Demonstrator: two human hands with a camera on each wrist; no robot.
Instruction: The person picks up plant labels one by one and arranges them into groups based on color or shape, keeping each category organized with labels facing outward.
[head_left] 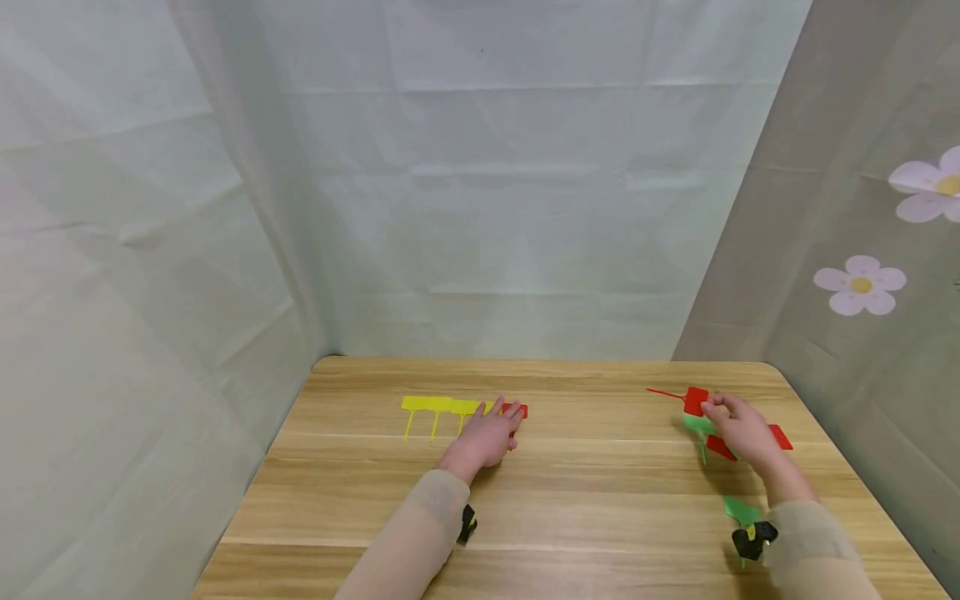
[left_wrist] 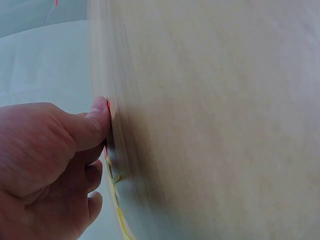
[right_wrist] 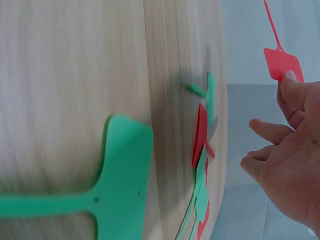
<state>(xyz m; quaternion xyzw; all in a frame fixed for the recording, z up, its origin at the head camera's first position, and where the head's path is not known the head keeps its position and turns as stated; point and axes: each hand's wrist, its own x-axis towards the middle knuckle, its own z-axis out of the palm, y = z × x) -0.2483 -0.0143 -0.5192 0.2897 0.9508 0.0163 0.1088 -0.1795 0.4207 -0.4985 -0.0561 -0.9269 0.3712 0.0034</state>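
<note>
My left hand [head_left: 486, 435] rests on the table with its fingers over a red plant label [head_left: 517, 411] at the right end of a row. Yellow plant labels [head_left: 427, 403] lie side by side to its left, stems toward me; the hand partly hides the row. In the left wrist view the thumb [left_wrist: 92, 125] presses at the red edge. My right hand [head_left: 742, 429] pinches another red plant label [right_wrist: 282, 64] by a corner of its plate between thumb and index finger. The label is raised above the table, its thin stem pointing left in the head view.
Beneath my right hand lies a loose pile of red and green plant labels, among them a green one [head_left: 699, 425] and a red one [head_left: 722, 447]. Another green label [right_wrist: 127, 175] lies nearer, under the right wrist. Pale cloth [head_left: 510, 208] hangs behind the wooden table [head_left: 585, 500].
</note>
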